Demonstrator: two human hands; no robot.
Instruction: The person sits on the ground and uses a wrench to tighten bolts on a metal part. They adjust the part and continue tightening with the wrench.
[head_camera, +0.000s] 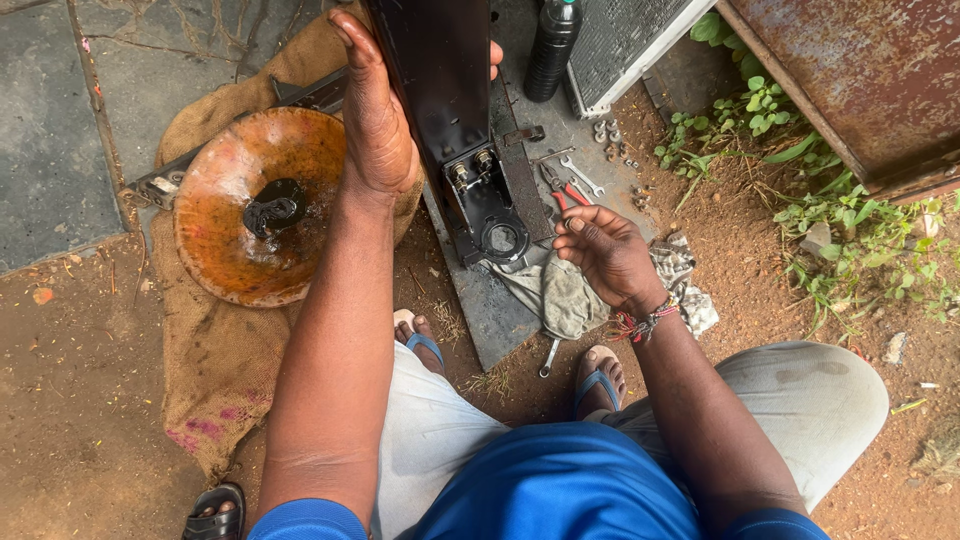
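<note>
My left hand (378, 110) grips the left side of a tall black metal part (445, 90) that stands upright on a dark slab, its lower bracket (490, 205) showing bolts and a round hole. My right hand (605, 250) hovers just right of that bracket, fingers loosely curled with nothing seen in them. A grey rag (560, 295) lies under the right hand, and red-handled pliers (562, 190) and a spanner (582, 176) lie just beyond it.
A rusty orange bowl (230, 240) with a black part inside sits on burlap sacking (215, 370) at left. A dark bottle (552, 45) and a grille (625, 40) stand at the top. Loose bolts (612, 135), weeds (850, 240) and a rusty panel (860, 80) are at right. Another person's sandalled foot (215, 510) shows bottom left.
</note>
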